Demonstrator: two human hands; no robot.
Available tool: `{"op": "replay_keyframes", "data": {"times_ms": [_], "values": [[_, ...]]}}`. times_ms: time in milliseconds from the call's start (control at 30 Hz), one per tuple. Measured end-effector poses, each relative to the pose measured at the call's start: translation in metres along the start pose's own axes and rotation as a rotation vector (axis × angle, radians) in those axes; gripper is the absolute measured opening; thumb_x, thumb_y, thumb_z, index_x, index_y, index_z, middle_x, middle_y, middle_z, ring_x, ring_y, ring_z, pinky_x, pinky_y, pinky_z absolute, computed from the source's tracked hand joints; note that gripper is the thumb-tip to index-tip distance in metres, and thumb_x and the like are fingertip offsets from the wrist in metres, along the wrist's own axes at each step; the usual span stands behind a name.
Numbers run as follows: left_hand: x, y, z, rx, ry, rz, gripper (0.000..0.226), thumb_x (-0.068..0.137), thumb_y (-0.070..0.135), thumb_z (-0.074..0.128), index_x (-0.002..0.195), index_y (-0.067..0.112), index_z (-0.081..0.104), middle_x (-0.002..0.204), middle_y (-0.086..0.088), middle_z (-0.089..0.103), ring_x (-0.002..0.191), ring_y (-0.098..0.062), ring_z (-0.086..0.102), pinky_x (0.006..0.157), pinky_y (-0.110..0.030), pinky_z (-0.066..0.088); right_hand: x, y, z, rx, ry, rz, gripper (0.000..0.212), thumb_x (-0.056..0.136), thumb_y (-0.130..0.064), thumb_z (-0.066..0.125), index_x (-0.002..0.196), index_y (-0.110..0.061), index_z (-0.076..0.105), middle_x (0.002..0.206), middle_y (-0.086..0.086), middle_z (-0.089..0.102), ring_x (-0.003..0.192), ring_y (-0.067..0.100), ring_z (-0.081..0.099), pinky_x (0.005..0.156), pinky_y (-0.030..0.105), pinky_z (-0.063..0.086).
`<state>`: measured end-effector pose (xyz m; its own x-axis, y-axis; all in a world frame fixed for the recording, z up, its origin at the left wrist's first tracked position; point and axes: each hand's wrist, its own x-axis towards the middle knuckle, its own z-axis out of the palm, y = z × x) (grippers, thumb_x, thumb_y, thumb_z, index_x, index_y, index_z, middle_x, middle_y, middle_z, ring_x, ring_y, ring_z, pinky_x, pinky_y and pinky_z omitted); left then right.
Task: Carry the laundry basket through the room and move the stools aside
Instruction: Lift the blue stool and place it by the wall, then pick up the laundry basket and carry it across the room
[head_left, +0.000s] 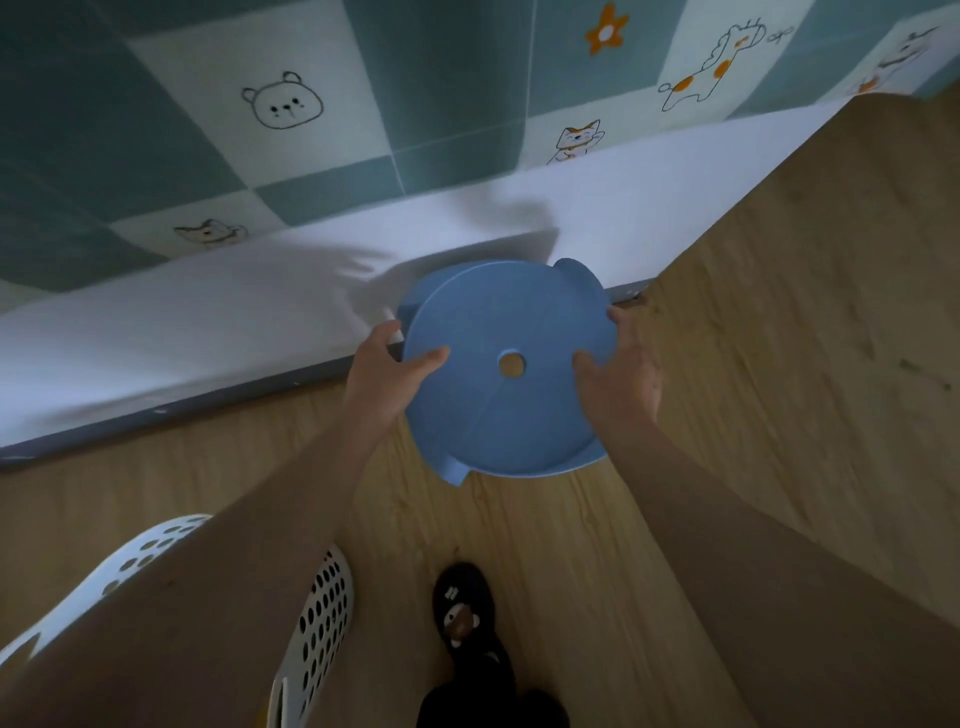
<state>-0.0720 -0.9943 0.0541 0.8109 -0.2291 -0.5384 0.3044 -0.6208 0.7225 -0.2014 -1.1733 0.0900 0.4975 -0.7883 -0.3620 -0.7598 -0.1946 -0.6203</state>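
Observation:
A round blue plastic stool (506, 410) with a small hole in the middle of its seat is seen from above, close to the wall's foot. My left hand (387, 371) grips its left rim, thumb on the seat. My right hand (618, 371) grips the right rim the same way. A white perforated laundry basket (324, 618) stands on the floor at the lower left, partly hidden by my left forearm. I cannot tell whether the stool rests on the floor or is lifted.
A white wall base with a grey skirting (218, 400) runs diagonally behind the stool, with teal and white animal-print tiles above. Wood-look floor (779, 364) spreads to the right. My foot in a black slipper (462, 618) stands below the stool.

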Motion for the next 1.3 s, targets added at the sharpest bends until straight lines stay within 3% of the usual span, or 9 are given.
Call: {"op": "replay_keyframes", "data": {"times_ms": [133,400,600,733,900,1000,1100,1233,1300], "values": [[-0.032,0.003,-0.021,0.065,-0.007,0.079,0.081,0.071,0.045,0.075,0.14,0.016,0.044,0.147,-0.004,0.046,0.13,-0.017,0.046,0.088,-0.025,0.036,-0.042,-0.026,-0.004,-0.002,-0.034,-0.08,0.055,0.089,-0.022,0.054,0.141,-0.023,0.038,0.136,0.007,0.052,0.125,0.028,0.048,0.102,0.046,0.041],[-0.113,-0.012,-0.067,0.09,0.029,0.201,0.073,0.075,0.043,0.073,0.138,0.018,0.047,0.147,-0.003,0.046,0.132,-0.019,0.044,0.098,-0.027,0.037,-0.144,-0.044,-0.009,0.053,-0.063,-0.203,0.047,0.091,-0.021,0.054,0.137,-0.022,0.044,0.133,0.008,0.053,0.123,0.028,0.049,0.101,0.043,0.042],[-0.203,-0.048,-0.122,0.05,0.01,0.218,0.07,0.077,0.043,0.072,0.138,0.018,0.047,0.145,-0.001,0.046,0.13,-0.016,0.045,0.087,-0.021,0.036,-0.255,-0.038,-0.01,0.047,-0.052,-0.217,0.045,0.09,-0.022,0.054,0.135,-0.019,0.047,0.132,0.01,0.056,0.122,0.025,0.052,0.102,0.037,0.04],[-0.245,-0.089,-0.164,0.042,0.008,0.176,0.07,0.076,0.043,0.072,0.137,0.018,0.048,0.138,0.002,0.05,0.115,-0.006,0.046,0.078,-0.013,0.036,-0.32,-0.033,0.021,0.054,-0.118,-0.18,0.042,0.091,-0.023,0.054,0.133,-0.02,0.049,0.128,0.006,0.058,0.111,0.019,0.055,0.088,0.028,0.04],[-0.271,-0.158,-0.228,0.099,0.088,0.068,0.064,0.076,0.044,0.072,0.132,0.022,0.052,0.134,0.002,0.055,0.121,-0.015,0.05,0.097,-0.027,0.04,-0.384,-0.03,0.085,0.059,-0.187,-0.129,0.042,0.09,-0.022,0.052,0.132,-0.023,0.05,0.124,0.004,0.06,0.102,0.016,0.055,0.077,0.023,0.034],[-0.27,-0.197,-0.263,0.129,0.141,0.025,0.06,0.078,0.042,0.071,0.131,0.02,0.053,0.129,0.0,0.055,0.109,-0.012,0.051,0.087,-0.026,0.04,-0.41,-0.024,0.124,0.058,-0.23,-0.095,0.042,0.091,-0.022,0.051,0.132,-0.024,0.049,0.128,0.003,0.058,0.099,0.014,0.052,0.076,0.025,0.034],[-0.258,-0.241,-0.293,0.112,0.13,-0.068,0.06,0.08,0.04,0.07,0.133,0.019,0.052,0.118,0.003,0.051,0.091,-0.008,0.052,0.071,-0.02,0.039,-0.429,-0.016,0.166,0.036,-0.255,-0.051,0.043,0.09,-0.021,0.05,0.133,-0.024,0.049,0.13,0.002,0.057,0.11,0.018,0.053,0.075,0.025,0.036],[-0.239,-0.29,-0.32,0.046,0.134,-0.157,0.06,0.08,0.037,0.07,0.134,0.02,0.048,0.116,0.003,0.047,0.09,-0.009,0.05,0.064,-0.018,0.036,-0.441,-0.003,0.21,0.047,-0.258,0.061,0.044,0.089,-0.024,0.05,0.132,-0.028,0.048,0.128,0.001,0.055,0.11,0.019,0.052,0.064,0.022,0.034],[-0.227,-0.318,-0.336,0.03,0.141,-0.196,0.063,0.081,0.036,0.069,0.137,0.021,0.045,0.123,0.001,0.049,0.087,-0.007,0.049,0.061,-0.017,0.035,-0.447,0.007,0.238,0.032,-0.242,0.118,0.046,0.088,-0.024,0.051,0.133,-0.028,0.048,0.128,0.002,0.054,0.1,0.015,0.049,0.054,0.02,0.03]]}}
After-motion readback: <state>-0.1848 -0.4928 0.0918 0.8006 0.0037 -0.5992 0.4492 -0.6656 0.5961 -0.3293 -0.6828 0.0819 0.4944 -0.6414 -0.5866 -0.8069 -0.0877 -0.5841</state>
